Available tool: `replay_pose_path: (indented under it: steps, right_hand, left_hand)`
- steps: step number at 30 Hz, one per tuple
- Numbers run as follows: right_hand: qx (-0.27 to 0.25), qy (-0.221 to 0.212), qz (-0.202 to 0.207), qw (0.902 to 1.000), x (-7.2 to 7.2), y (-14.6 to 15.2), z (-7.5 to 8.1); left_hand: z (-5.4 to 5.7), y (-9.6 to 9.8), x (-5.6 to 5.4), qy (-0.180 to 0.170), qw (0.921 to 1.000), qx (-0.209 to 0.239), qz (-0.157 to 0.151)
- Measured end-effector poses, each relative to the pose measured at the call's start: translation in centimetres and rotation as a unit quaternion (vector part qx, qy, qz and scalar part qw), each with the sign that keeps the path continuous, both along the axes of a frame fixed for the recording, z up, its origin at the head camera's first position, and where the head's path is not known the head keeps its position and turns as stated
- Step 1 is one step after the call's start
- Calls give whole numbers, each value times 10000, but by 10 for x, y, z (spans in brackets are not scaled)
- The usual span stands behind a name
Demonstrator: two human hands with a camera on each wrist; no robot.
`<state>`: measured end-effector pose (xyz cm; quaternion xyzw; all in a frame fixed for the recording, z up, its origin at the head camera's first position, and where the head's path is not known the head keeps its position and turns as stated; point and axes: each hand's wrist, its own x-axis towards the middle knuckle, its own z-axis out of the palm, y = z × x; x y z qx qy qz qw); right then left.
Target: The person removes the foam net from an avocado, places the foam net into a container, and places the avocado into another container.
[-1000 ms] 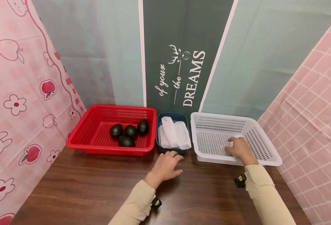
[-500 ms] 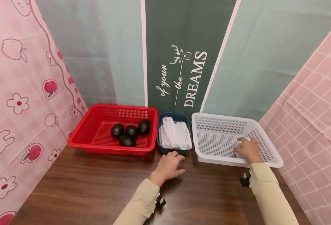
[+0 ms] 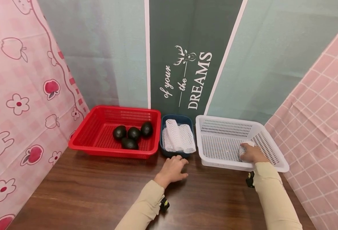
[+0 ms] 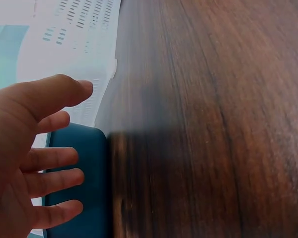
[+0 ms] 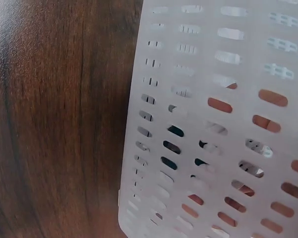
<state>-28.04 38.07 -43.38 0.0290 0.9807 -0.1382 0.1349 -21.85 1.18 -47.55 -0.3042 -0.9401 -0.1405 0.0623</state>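
Observation:
My right hand [image 3: 253, 153] reaches down into the white basket [image 3: 223, 118] and holds a white netted bundle [image 3: 242, 150] low near its right end. In the right wrist view the basket wall [image 5: 188, 114] covers most of the hand; dark green bits and white netting show through its slots, like an avocado in a foam net sleeve. My left hand [image 3: 173, 169] hovers by the front of the dark blue bin [image 3: 190, 121], fingers relaxed and holding nothing. Several white foam net sleeves [image 3: 174, 135] lie in that bin.
A red basket [image 3: 79, 145] on the left holds several dark avocados [image 3: 130, 143]. The containers stand side by side on a brown wooden table [image 3: 100, 182]. Hanging cloths [image 3: 114, 57] close off the back and both sides.
My right hand has shifted right within the white basket, with the white netted bundle now showing more clearly at its fingers. The left hand has stayed nearly in place by the blue bin.

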Motion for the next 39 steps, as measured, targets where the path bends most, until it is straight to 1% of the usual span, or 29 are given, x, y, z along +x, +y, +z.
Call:
replay_pose_path:
  steps: [7, 10, 14, 17, 20, 24, 27, 34, 39]
  right_hand:
    - [86, -5, 0, 10000, 0, -2, 0]
    - [73, -25, 33, 10000, 0, -1, -1]
    - [101, 54, 38, 9999, 1, 1, -1]
    - [106, 270, -51, 9996, 1, 1, -1]
    - [103, 561, -81, 9983, 0, 0, 1]
    - [132, 903, 71, 9958, -4, -3, 8]
    - [118, 1027, 139, 9945, -4, -4, 13]
    - [151, 1015, 111, 9947, -3, -5, 14]
    - [169, 1118, 310, 9931, 1, -14, 20]
  left_hand:
    - [1, -1, -2, -107, 9999, -79, 8]
    - [1, -1, -2, -104, 9999, -86, 22]
    - [4, -1, -2, -106, 9999, -99, 9]
    - [11, -2, 0, -120, 9999, -64, -9]
    - [20, -6, 3, -84, 10000, 6, 19]
    - [32, -12, 5, -35, 9999, 83, 59]
    - [37, -14, 6, -42, 9999, 112, 42]
    - [37, -14, 6, -27, 10000, 36, 32]
    - [38, -18, 9, 85, 9999, -62, 39]
